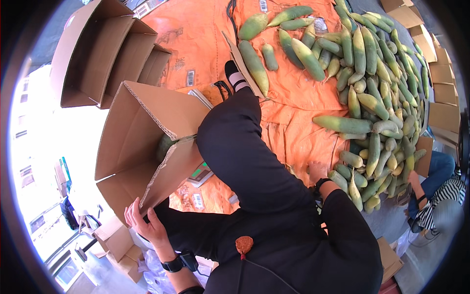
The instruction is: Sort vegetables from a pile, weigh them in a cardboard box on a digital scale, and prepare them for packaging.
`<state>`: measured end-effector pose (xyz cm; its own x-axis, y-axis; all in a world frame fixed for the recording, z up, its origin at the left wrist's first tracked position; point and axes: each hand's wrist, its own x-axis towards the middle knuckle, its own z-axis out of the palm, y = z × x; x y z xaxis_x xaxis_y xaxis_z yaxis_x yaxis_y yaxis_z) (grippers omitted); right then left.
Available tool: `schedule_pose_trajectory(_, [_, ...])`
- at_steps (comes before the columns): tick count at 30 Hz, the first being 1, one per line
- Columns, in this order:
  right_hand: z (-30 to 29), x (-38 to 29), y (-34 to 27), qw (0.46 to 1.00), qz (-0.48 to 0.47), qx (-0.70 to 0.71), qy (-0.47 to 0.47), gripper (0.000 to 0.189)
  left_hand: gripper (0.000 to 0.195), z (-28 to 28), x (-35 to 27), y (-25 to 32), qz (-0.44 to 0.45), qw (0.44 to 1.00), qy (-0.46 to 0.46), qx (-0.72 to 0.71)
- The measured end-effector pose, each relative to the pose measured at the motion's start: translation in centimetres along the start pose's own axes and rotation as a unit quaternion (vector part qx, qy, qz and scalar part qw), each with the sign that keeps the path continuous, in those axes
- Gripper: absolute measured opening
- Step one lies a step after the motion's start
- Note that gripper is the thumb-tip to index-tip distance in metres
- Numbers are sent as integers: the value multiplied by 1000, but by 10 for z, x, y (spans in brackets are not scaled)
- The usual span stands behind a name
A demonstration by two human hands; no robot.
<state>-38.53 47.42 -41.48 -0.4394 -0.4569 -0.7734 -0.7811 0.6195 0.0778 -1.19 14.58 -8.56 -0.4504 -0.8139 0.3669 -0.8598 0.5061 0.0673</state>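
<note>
An upright open cardboard box (172,106) stands before me on the left, with part of a green radish (166,146) visible inside. My left hand (147,224) is at the box's near lower flap, fingers spread; firm contact cannot be told. Partly under the box is a digital scale (200,175) with a green display. My right hand (318,172) reaches down to the orange tarp beside the heap of green radishes (371,106); something green shows at its fingertips, and its grip is unclear. A larger radish (342,124) lies at the heap's left edge.
Nested empty cardboard boxes (110,55) stand at upper left. A cardboard piece (242,66) stands near my foot, beside a long radish (254,68). Another person (440,194) sits at the far right behind the heap. More boxes (444,93) line the right edge. Plastic bags (158,272) lie at lower left.
</note>
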Motion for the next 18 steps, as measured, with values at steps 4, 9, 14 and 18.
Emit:
schedule_pose_trajectory(4, [10, 7, -5, 1000, -12, -25, 3, 23, 39, 0, 2, 0, 3, 1000, 5, 12])
schedule_pose_trajectory(9, [17, 0, -4, 998, -43, -22, 27, 25, 36, 0, 7, 2, -4, 1000, 14, 5])
schedule_pose_trajectory(14, [21, -4, 7, 998, -38, 38, -23, 24, 37, -1, 11, 7, -2, 1000, 8, -13])
schedule_pose_trajectory(18, [-6, -19, 27, 992, -76, 97, 24, 29, 36, -3, 9, 4, -1, 1000, 9, -28])
